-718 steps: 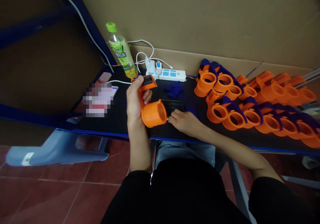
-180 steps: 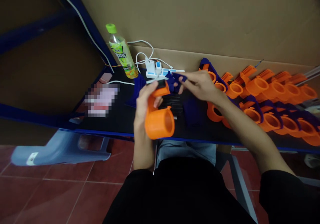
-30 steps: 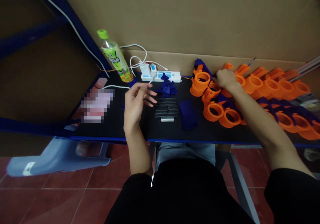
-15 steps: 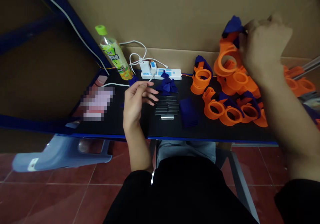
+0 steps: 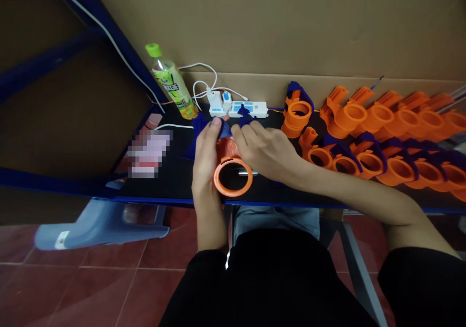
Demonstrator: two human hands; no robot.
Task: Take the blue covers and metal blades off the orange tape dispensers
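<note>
Now that the left hand (image 5: 206,159) no longer hangs free, it clasps an orange holder (image 5: 227,148) near the counter's (image 5: 171,176) front edge, thumb over its blue piece (image 5: 224,129); right hand (image 5: 262,147), back from the orange row (image 5: 340,127), curls against it, exact pinch hidden. Work here now two-handed.

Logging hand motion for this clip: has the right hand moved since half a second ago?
Yes: the right hand moved leftward and downward, from well right of the power strip to below its right end.
</note>
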